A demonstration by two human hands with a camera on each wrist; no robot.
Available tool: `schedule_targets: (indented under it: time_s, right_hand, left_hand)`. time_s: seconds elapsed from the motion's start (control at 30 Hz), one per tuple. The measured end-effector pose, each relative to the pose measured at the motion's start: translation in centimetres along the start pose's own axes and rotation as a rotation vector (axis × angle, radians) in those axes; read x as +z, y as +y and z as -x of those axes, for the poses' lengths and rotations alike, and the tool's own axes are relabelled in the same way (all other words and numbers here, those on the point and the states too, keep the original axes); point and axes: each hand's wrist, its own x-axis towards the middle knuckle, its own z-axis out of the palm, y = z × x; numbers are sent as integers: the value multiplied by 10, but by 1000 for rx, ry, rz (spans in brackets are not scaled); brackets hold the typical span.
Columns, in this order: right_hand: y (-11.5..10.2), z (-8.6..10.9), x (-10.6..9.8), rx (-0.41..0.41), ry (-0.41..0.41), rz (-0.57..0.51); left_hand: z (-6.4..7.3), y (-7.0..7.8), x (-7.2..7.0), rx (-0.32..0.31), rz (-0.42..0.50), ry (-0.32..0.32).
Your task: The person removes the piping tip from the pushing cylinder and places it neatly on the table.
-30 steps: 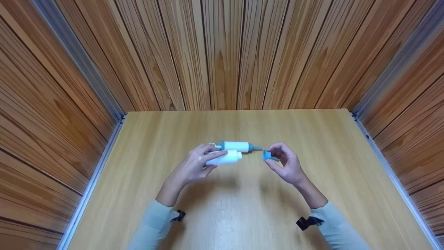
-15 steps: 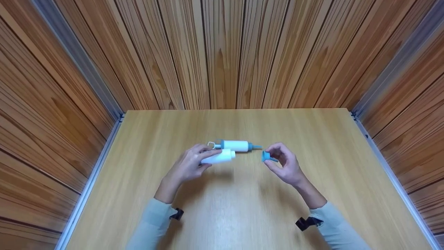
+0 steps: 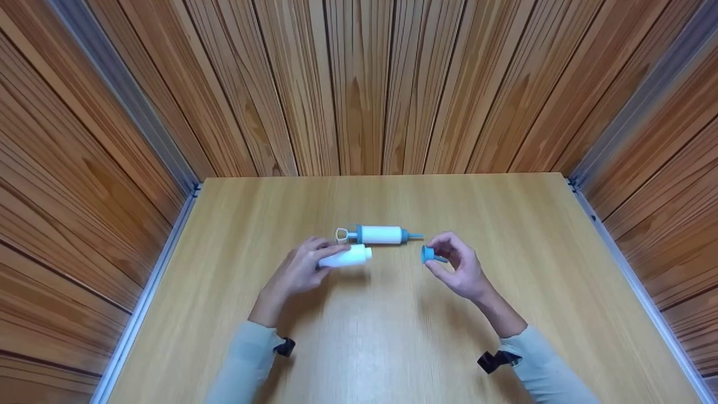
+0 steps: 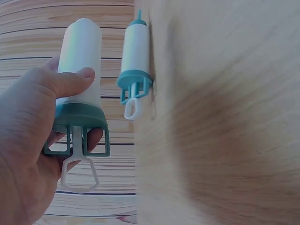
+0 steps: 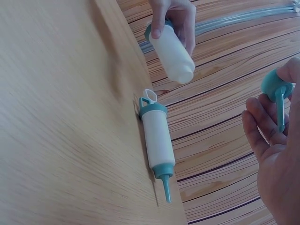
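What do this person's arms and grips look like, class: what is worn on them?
Pale blue-grey long sleeves, plain where visible. Small black devices, one at each wrist; the right one looks blocky. The left grip and right grip are gloveless.

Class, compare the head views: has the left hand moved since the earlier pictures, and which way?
Yes: the left hand has shifted left, judged against the lying syringe on the table.

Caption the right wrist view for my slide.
Left hand holds a white barrel, right hand a teal nozzle; a nozzle-tipped syringe lies on the table.
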Motion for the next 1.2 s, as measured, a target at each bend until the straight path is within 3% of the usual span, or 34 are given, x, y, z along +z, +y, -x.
schedule_targets:
  time_s: [0.2,0.6,0.83,1.2]
  right_hand:
    - [2,1,1,-18,-9,0]
    - [4,2,3,-22,-25,1]
    - [4,2,4,-14,-27,2]
    - [4,2,3,-26,-30,2]
  left_hand:
    - [3,-5,3,-79,49,-72]
    - [16,-19,14,-239,129,-121]
    - [20,-25,18,-340,179,-189]
    - [22,-29,23,-357,176,-210]
